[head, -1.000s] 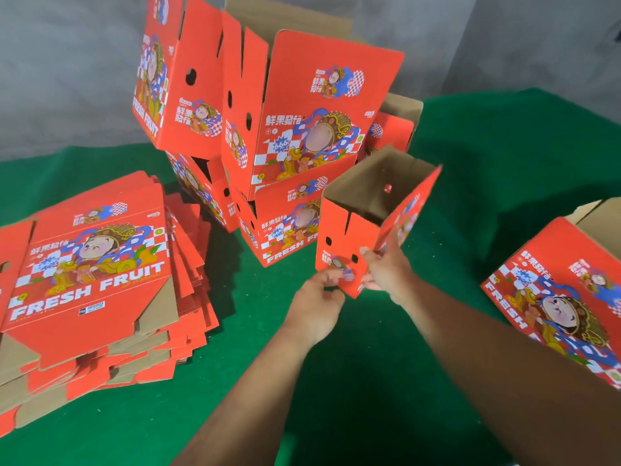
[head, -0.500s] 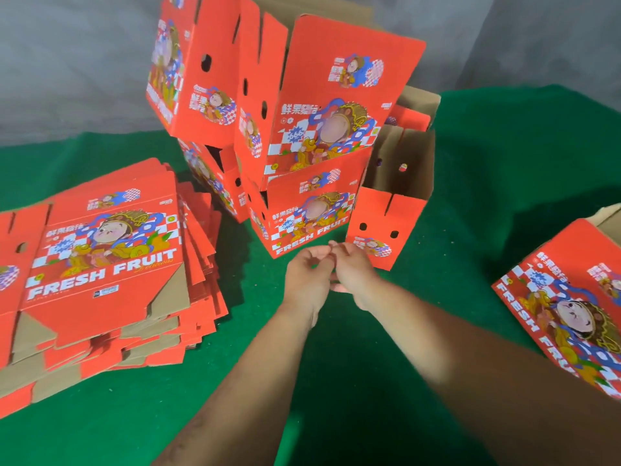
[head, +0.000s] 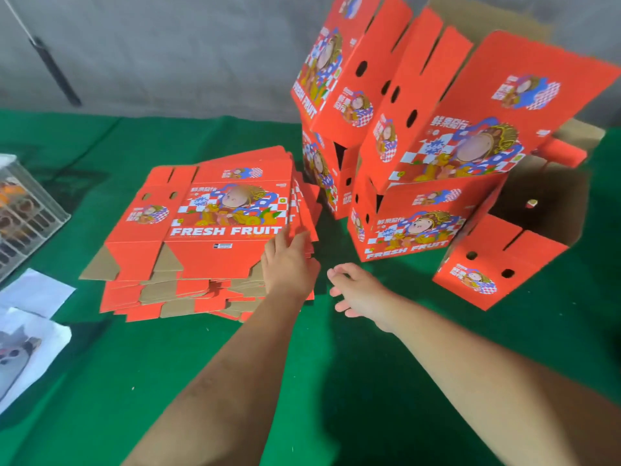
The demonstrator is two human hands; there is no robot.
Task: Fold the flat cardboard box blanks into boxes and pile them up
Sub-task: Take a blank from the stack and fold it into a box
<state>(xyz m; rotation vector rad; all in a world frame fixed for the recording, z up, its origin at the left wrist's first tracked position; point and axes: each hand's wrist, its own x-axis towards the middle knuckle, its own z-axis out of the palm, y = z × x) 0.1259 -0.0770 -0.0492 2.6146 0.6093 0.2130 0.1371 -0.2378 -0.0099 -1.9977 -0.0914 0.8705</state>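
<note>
The left hand [head: 289, 264] lies fingers-straight on the blank stack's [head: 215, 230] right edge, seemingly to lift the top one, while the right hand [head: 359, 292] hovers empty, fingers loose, beside the boxes [head: 420, 210].

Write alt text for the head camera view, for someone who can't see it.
A person's left hand rests on a stack of flat red box blanks on a green table; the right hand hovers open beside it. Folded boxes are piled behind.
</note>
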